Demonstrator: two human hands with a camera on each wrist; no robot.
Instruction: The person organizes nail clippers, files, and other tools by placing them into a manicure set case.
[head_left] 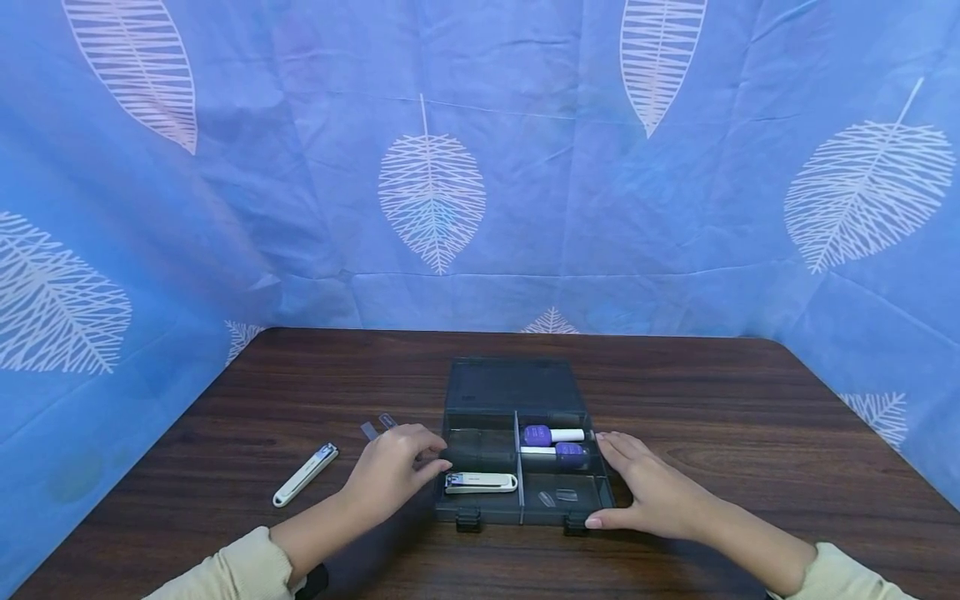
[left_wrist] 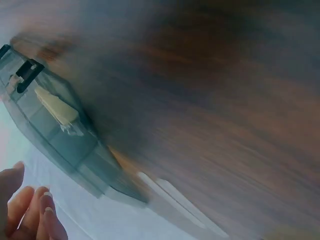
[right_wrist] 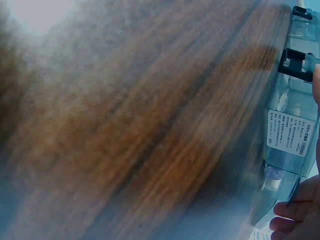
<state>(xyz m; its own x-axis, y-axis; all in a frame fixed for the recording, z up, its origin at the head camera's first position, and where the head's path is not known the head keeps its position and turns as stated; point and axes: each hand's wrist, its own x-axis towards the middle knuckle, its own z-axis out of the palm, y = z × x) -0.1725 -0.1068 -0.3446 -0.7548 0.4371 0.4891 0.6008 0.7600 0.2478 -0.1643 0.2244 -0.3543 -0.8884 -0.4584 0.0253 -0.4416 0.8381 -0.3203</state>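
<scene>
A dark translucent compartment box (head_left: 495, 515) stands on the table, its lid (head_left: 513, 387) folded back. In its front left part lies a white nail clipper (head_left: 480, 483). My left hand (head_left: 393, 468) is at the box's left edge, thumb and fingers loosely bent and apart; in the left wrist view nothing shows between them. My right hand (head_left: 656, 487) rests along the right side, fingertips against the wall and thumb by the front latch (head_left: 575, 523). Two purple nail polish bottles (head_left: 572, 454) lie in the right half, with two small clear pieces (head_left: 567, 495) in front of them.
Left of the box, a second nail clipper (head_left: 306, 475) lies on the dark wooden table (head_left: 712, 400). Two small flat strips (head_left: 369, 431) lie behind my left hand. A blue leaf-patterned cloth (head_left: 525, 208) hangs behind the table and along its sides.
</scene>
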